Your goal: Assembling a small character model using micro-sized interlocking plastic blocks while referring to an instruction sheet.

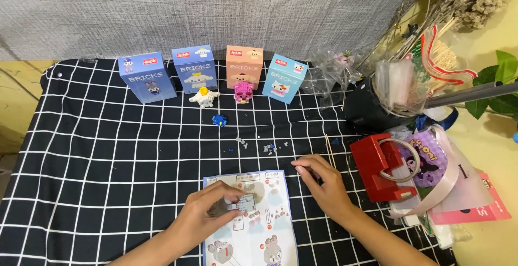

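Observation:
My left hand [208,207] pinches a small grey and white brick model [244,203] over a printed instruction sheet [252,228] near the table's front. My right hand [322,182] rests fingers-down on the black grid-patterned cloth [108,163] just right of the sheet, fingertips together near the sheet's top corner; whether it grips a tiny piece is hidden. Several tiny loose bricks [268,147] lie scattered just beyond the sheet. A small blue brick piece [219,120] sits farther back.
Four upright boxes stand at the back: purple-blue [147,77], blue [194,69], orange [244,66], light blue [285,78]. A white figure [203,96] and a pink figure [243,90] stand before them. A red tape dispenser [380,168], bags and dried flowers crowd the right.

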